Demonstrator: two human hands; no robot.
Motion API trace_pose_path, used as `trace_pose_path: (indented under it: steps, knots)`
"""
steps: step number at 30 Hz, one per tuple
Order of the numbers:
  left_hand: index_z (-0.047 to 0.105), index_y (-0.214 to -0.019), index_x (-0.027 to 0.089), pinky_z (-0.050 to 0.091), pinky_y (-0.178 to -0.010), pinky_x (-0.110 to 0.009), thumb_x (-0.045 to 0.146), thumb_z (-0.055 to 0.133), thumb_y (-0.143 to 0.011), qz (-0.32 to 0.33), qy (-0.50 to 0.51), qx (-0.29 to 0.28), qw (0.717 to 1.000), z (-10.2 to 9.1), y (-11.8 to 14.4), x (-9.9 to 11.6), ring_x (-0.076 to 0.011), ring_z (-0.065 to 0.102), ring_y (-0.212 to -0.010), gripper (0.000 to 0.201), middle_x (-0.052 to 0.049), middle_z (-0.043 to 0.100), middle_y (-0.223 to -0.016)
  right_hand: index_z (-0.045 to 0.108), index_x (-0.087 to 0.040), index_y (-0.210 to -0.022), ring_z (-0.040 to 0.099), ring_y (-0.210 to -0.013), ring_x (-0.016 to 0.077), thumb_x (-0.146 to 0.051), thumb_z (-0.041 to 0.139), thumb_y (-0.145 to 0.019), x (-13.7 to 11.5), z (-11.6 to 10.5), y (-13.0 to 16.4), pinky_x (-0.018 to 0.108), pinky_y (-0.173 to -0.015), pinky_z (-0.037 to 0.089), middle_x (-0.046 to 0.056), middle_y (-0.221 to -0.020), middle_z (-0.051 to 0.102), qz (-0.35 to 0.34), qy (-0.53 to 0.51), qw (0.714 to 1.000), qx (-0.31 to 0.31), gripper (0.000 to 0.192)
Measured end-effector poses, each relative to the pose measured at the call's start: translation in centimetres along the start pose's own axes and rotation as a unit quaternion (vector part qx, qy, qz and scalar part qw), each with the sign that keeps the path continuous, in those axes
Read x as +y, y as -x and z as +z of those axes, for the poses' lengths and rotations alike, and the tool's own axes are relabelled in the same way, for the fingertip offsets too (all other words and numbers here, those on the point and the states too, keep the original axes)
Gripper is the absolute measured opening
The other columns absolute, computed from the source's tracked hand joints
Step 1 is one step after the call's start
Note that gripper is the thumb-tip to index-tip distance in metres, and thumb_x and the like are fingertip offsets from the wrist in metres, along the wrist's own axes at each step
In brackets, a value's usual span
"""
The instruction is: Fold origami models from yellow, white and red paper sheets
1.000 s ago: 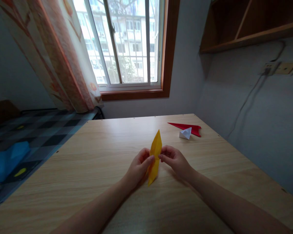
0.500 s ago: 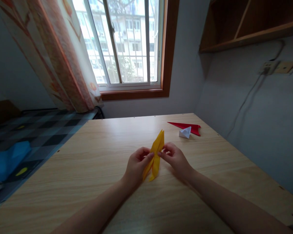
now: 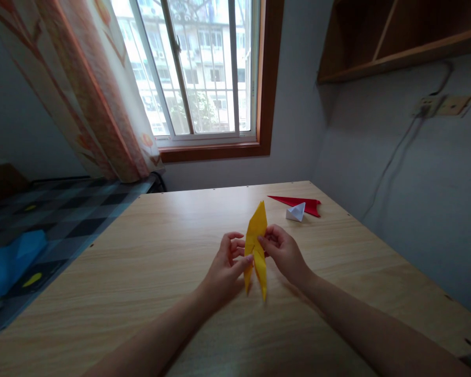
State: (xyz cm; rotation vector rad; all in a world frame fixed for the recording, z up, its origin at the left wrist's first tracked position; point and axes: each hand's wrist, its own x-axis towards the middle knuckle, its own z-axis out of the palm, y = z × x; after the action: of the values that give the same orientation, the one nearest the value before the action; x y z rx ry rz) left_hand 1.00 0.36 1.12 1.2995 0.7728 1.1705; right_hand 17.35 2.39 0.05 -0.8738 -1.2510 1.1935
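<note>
Yellow folded-paper figure (image 3: 256,233) held above the tabletop (image 3: 160,251), right hand (image 3: 284,251) pinching its right edge, left hand (image 3: 227,264) half-open, thumb touching, grip unclear; probably light, easily creased, best held by the layered middle.

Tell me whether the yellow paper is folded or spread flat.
Folded: the yellow paper tapers upward and splits into two points below, between the left hand and right hand.

The folded yellow paper (image 3: 256,230) points away, its near end split.
</note>
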Motion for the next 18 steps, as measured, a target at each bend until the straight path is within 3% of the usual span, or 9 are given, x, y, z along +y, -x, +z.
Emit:
trace_pose_path:
  steps: [5,10,13,18]
  knots:
    - [0.049,-0.085,0.020,0.047,-0.061,-0.022,0.036,0.080,-0.070,-0.045,-0.008,-0.002,0.999,0.2,0.1,-0.6,-0.0120,0.058,-0.069,0.037,0.002,0.060,-0.078,0.055,-0.020,-0.083,0.064,-0.075,0.0158,-0.048,0.072,-0.075,-0.4,-0.3,-0.6,0.028,-0.061,0.056,0.000,-0.083,0.064,0.001,-0.033,0.999,0.038,0.033]
    - [0.053,-0.070,0.016,0.045,-0.055,-0.023,0.045,0.075,-0.073,-0.073,-0.017,-0.010,0.997,-0.6,-0.6,-0.9,-0.0092,0.050,-0.054,0.037,0.003,0.055,-0.061,0.053,-0.022,-0.089,0.064,-0.069,0.0144,-0.051,0.067,-0.078,0.0,-0.5,-1.0,0.025,-0.055,0.053,-0.001,-0.079,0.065,0.007,-0.055,0.996,0.065,0.034]
    - [0.054,-0.074,0.016,0.046,-0.053,-0.022,0.041,0.075,-0.073,-0.055,-0.035,0.004,0.998,-1.2,-1.0,-1.4,-0.0090,0.051,-0.054,0.033,0.004,0.054,-0.065,0.051,-0.022,-0.092,0.064,-0.066,0.0142,-0.052,0.066,-0.078,0.3,-0.7,-1.1,0.024,-0.051,0.052,-0.002,-0.079,0.066,0.015,-0.054,0.996,0.063,0.036]
    - [0.046,-0.098,0.023,0.052,-0.059,-0.023,0.031,0.074,-0.074,0.010,-0.088,0.060,0.994,-1.4,-1.0,-2.3,-0.0108,0.059,-0.067,0.038,0.003,0.058,-0.084,0.052,-0.020,-0.088,0.065,-0.062,0.0140,-0.052,0.072,-0.073,0.5,-0.5,-0.9,0.023,-0.048,0.051,0.000,-0.080,0.068,0.041,-0.039,0.998,0.041,0.040]
